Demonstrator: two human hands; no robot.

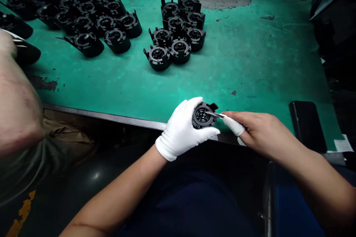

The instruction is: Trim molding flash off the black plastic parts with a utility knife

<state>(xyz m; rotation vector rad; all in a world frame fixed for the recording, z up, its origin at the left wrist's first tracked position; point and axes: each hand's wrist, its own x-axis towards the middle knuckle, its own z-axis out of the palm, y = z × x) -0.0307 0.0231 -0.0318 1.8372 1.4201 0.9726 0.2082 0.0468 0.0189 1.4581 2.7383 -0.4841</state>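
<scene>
My left hand (185, 127), in a white glove, is wrapped round a round black plastic housing (198, 121) at the table's front edge. The housing's ringed face is turned up toward me, and a tab sticks out at its upper right. My right hand (251, 127) is bare except for a white cover on the thumb. Between thumb and forefinger it pinches a thin metal tool (218, 115), whose tip reaches the middle of the housing's face. Whether the tool is a blade or tweezers I cannot make out.
Several similar black housings (180, 50) stand grouped on the green table (247, 70) ahead. A larger cluster of housings (116, 39) fills the upper left. A black phone (307, 126) lies at the right. Another person's arm (18, 107) reaches in at the left.
</scene>
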